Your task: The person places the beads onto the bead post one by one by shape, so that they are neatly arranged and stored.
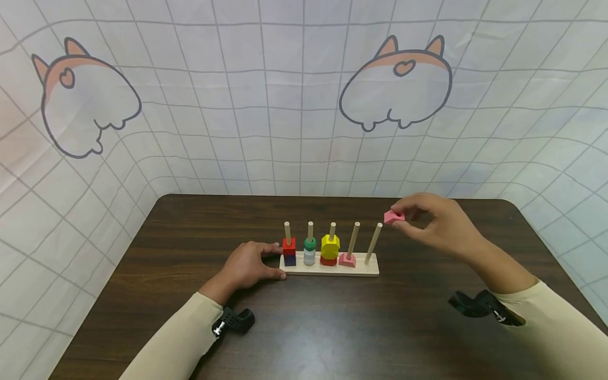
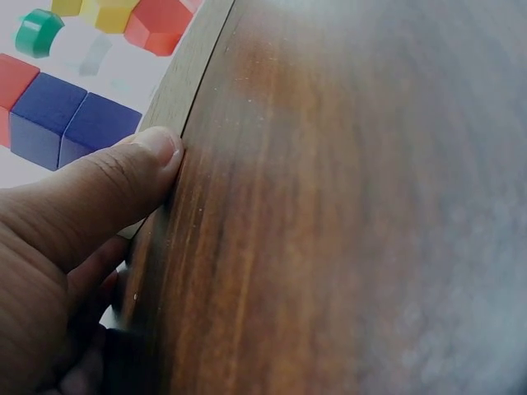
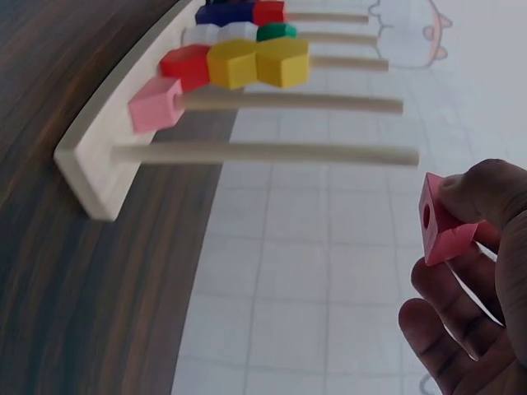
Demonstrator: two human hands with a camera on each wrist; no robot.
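Observation:
A wooden peg stacker [image 1: 361,270] with a row of upright pegs stands on the table. My left hand [image 1: 249,264] grips its left end, thumb [image 2: 152,156] on the front edge and fingers towards the back. My right hand [image 1: 439,221] pinches a pink block [image 3: 445,222] between thumb and fingers, just right of and slightly above the tip of the rightmost peg [image 3: 272,154]. A hole shows in this block. Another pink block [image 1: 347,260] sits low on the neighbouring peg.
Leftwards, the other pegs carry yellow blocks [image 1: 330,247] over a red one, a green bead [image 1: 310,244] over white ones, and a red block [image 1: 288,246] over dark blue. The dark wooden table [image 1: 332,327] meets a grid-patterned cloth [image 1: 285,105] behind.

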